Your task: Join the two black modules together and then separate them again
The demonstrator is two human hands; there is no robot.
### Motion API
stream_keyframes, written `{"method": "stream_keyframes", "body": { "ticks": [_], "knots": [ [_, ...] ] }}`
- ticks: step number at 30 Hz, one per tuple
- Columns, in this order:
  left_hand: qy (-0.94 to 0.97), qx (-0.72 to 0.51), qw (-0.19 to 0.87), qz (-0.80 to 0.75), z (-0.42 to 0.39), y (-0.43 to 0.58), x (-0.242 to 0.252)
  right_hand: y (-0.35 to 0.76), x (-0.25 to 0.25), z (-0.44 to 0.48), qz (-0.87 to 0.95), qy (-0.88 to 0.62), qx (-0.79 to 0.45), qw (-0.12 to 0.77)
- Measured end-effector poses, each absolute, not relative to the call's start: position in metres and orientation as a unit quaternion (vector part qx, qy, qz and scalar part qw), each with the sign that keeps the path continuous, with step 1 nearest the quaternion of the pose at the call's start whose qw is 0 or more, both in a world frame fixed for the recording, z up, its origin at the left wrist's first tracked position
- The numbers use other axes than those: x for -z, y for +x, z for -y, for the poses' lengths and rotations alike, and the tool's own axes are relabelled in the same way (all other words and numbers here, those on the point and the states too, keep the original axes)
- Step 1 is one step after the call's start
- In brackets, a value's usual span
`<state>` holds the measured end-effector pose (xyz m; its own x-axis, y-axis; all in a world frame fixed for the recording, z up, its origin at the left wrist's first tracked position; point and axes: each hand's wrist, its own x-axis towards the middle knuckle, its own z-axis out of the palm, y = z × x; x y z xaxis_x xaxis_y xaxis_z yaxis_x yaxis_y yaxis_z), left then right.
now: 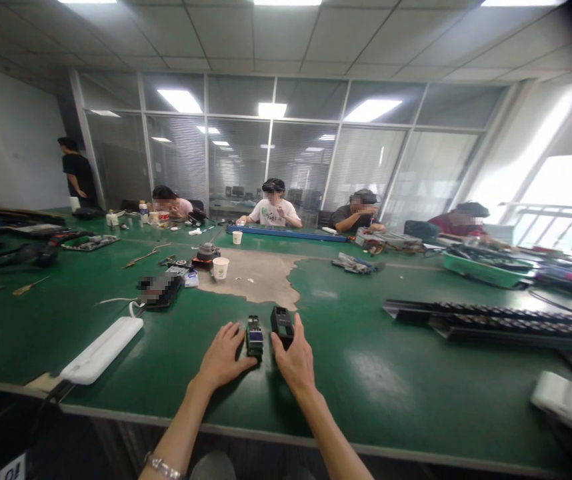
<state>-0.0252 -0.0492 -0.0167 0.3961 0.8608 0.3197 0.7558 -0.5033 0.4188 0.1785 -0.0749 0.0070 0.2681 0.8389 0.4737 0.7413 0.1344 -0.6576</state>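
Observation:
A small circuit board assembly [255,339] with a bluish component on it sits on the green table. Beside it on the left lies my left hand [223,357], fingers spread on the tabletop and thumb close to the board's near end; whether it touches cannot be told. To the right of the board is a black plastic housing [281,323]. My right hand [296,357] grips this housing from the near side, thumb along its left and fingers along its right. The fingers' far sides are hidden.
A white power strip [103,350] lies left, near a black device [161,291]. Paper cup [221,268] stands ahead on a brown worn patch. Metal rails [486,319] and a green basket [489,267] are at right. Several people sit across the table; one person stands far left.

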Motion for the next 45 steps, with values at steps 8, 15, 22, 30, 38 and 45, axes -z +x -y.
{"method": "stream_keyframes", "body": {
  "ticks": [8, 15, 22, 30, 38, 45],
  "knots": [
    [0.834, -0.246, 0.091, -0.485, 0.048, -0.025, 0.015, 0.194, 0.022, 0.076, 0.605, -0.665, -0.061, 0.433],
    [0.834, -0.243, 0.096, -0.486, 0.047, -0.024, 0.017, 0.193, 0.024, 0.077, 0.61, -0.669, -0.052, 0.422],
    [0.84, -0.233, 0.075, -0.484, 0.047, -0.024, 0.015, 0.193, 0.032, 0.077, 0.626, -0.659, -0.003, 0.417],
    [0.839, -0.241, 0.069, -0.483, 0.046, -0.025, 0.017, 0.192, 0.029, 0.082, 0.638, -0.651, 0.01, 0.41],
    [0.821, -0.27, 0.094, -0.494, 0.041, -0.027, 0.028, 0.169, -0.005, 0.082, 0.612, -0.643, -0.04, 0.459],
    [0.806, -0.334, 0.105, -0.477, 0.04, -0.028, 0.035, 0.121, -0.025, 0.073, 0.634, -0.614, -0.047, 0.467]
  ]
}}
